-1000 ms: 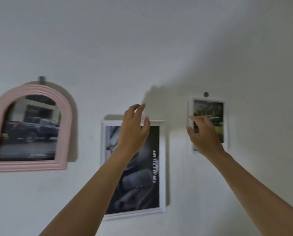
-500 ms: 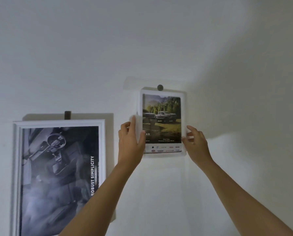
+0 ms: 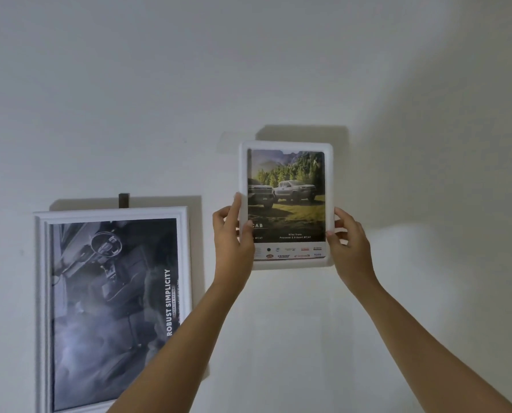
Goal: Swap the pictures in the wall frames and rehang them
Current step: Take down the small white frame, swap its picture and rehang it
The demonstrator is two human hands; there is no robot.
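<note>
Small white frame [image 3: 286, 145], truck picture inside, is up and right of the large white frame [image 3: 111, 212]. Left hand [image 3: 233, 242] grasps its left edge, right hand [image 3: 350, 245] its right edge. Risk as I judge it: both grips sit low, so the top could tip forward and slip.

White wall [image 3: 278, 70] carried everything, w/ grey shadows behind each frame. Lower left, a large white frame [image 3: 42, 308] hung flat on it from a dark hook [image 3: 123, 200] at top centre, holding a b&w car-interior poster [image 3: 108, 308] w/ "ROBUST SIMPLICITY" running up its right side. Right of it & higher, a small white frame [image 3: 286, 145] w/ a pickup-truck pic [image 3: 287, 198] sat in front of the wall; whether it touched, couldn't tell.
</note>
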